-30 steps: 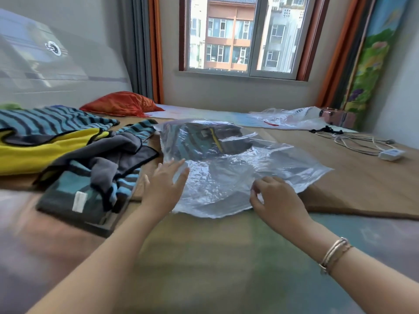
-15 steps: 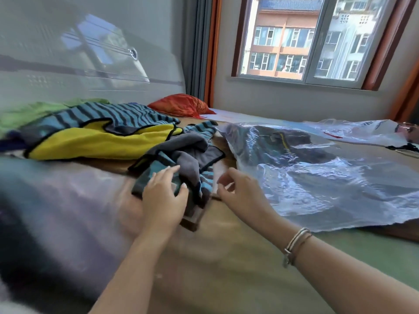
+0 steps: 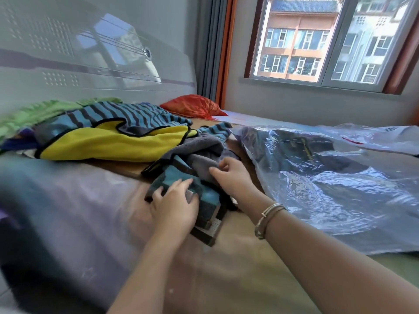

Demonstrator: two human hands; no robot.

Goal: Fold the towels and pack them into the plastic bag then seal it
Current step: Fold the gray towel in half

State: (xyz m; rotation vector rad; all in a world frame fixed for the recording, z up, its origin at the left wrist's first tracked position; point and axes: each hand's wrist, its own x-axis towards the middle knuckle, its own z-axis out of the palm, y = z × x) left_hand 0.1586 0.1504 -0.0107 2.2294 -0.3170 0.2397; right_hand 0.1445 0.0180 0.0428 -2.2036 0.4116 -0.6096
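1. The towel (image 3: 199,168), teal and gray, lies crumpled on the bed (image 3: 79,200), just beside the plastic bag (image 3: 340,189).
2. Our left hand (image 3: 174,205) lies on its near teal part with the fingers a little bent; we cannot tell if they grab it.
3. Our right hand (image 3: 231,175) pinches the gray part.
4. We think we should pull it flat first, match the corners, then fold.
5. The bag already has something dark inside.
6. More towels (image 3: 113,137) wait behind.
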